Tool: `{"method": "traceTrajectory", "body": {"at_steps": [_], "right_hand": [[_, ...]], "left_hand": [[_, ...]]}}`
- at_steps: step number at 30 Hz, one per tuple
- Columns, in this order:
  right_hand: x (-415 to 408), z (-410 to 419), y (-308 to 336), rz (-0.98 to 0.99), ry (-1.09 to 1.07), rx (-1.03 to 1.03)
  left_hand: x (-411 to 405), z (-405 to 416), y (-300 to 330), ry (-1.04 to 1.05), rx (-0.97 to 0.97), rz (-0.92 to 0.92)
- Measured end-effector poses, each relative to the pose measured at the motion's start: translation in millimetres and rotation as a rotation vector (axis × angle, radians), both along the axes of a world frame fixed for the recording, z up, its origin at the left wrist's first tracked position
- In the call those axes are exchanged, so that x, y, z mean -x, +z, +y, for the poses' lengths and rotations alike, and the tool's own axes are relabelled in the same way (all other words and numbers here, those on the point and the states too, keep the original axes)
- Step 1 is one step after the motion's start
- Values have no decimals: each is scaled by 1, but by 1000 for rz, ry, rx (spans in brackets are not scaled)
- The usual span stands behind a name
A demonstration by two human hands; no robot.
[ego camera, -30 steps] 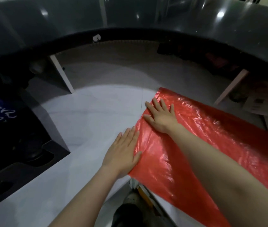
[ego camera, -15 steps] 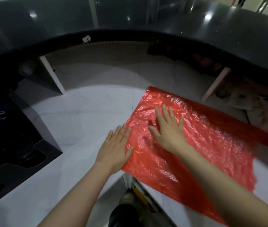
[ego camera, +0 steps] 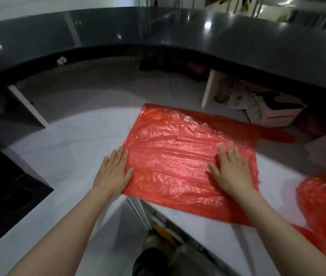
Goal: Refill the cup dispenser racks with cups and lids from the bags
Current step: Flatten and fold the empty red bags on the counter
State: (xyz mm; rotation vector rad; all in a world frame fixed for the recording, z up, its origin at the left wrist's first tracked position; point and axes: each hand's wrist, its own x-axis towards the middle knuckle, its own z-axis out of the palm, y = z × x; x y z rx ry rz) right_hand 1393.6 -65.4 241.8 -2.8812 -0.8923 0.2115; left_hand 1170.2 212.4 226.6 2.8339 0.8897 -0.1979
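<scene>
White counter [ego camera: 74,148] — red bag [ego camera: 174,148] flat; both hands pressing it.

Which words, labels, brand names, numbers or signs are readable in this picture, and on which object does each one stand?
None can be read.
Red plastic bag under both hands: no print visible.
Dark upper counter: only light reflections.
White scrap on the counter's edge: too small to tell.
Clutter in the shelf: blurred, nothing legible.

Both forearms are bare with no sleeves, the left hand [ego camera: 112,173] and right hand [ego camera: 232,171] without gloves, rings or watches.
</scene>
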Motion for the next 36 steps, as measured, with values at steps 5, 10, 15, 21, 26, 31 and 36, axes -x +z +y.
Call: {"method": "traceTrajectory", "body": {"at_steps": [5,10,15,21,26,31,36], "right_hand": [[98,45,2,85,269,-76],[111,34,-20,85,324,26],[83,-25,-22,34,247,-3],[62,-72,-20,16,205,-25],[58,-94,-23,16,173,-29],[48,-76,-13,-21,197,13],[41,-85,-20,-15,123,41]], "left_hand": [[18,-7,1,63,7,-3],[42,-9,-3,121,-5,-3],[47,-6,-5,123,-4,-10],[56,-1,-3,133,-21,6],[69,5,-2,136,-18,20],[79,21,7,208,-32,27],[94,16,9,156,-106,-184]]}}
